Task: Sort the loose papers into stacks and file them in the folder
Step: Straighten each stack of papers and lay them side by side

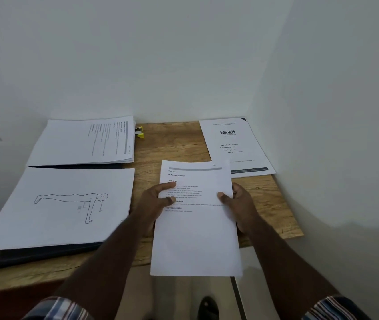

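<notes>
Midway through the sort, both hands hold up a white printed sheet with bold black headings (197, 218) over the near edge of the light wood-grain worktop (167, 144). The left hand (153, 202) pinches the sheet's left margin, thumb and forefinger lying across the text; the right hand (237, 204) clasps the right margin, thumb on the face and the other fingers hidden behind the paper. Each grip is closed on the sheet, which tilts toward the camera with its lower end hanging past the worktop's edge.

Left of the left grip lies a white page bearing a line drawing of a figure in a push-up (61, 204), resting on what looks like a dark open folder (40, 252). Beyond that, farther left and away, sits a stack of white text pages (84, 142) with a small yellow clip (140, 132) just beside its far right corner. Beyond the right grip, a white cover page marked "blinkit" (234, 146) lies flat, its near edge partly behind the held sheet.

The step in hand appears to be reading the sheet to class it. The next move calls for carrying it left and away to the stack of text pages, whose headings seem to match, and squaring it there.
</notes>
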